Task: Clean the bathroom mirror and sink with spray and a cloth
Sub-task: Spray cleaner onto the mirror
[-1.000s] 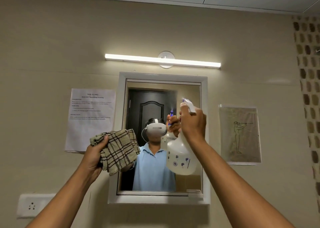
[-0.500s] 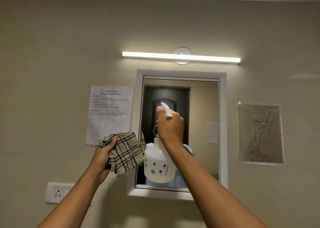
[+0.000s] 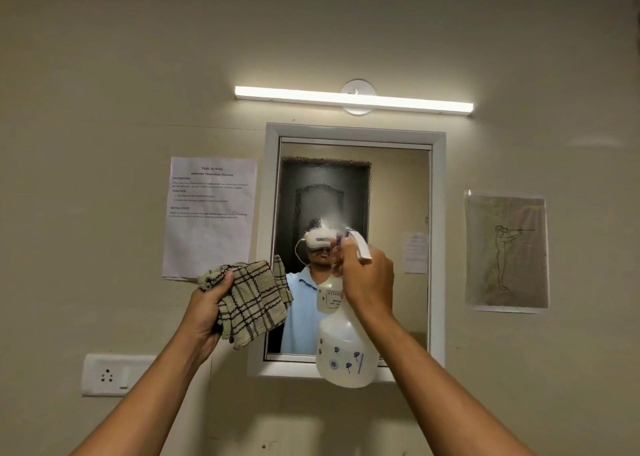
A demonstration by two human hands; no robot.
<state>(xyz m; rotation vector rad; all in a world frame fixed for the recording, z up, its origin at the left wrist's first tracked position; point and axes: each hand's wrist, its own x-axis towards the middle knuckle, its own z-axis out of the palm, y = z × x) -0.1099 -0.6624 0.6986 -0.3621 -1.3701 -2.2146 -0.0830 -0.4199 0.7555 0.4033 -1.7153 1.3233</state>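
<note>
Mirror [image 3: 398,192] being sprayed, bottle and cloth held up before it.

The spray bottle [image 3: 346,351] is grasped at its neck by the right hand [image 3: 369,279], at 6 o'clock of the mirror, with a puff of mist seen at the nozzle. The checked cloth [image 3: 252,303] is clenched in the grip of the left hand [image 3: 206,313], at 8 o'clock, overlapping the mirror's left frame. A lamp [image 3: 353,100] is lit at 12 o'clock.
</note>
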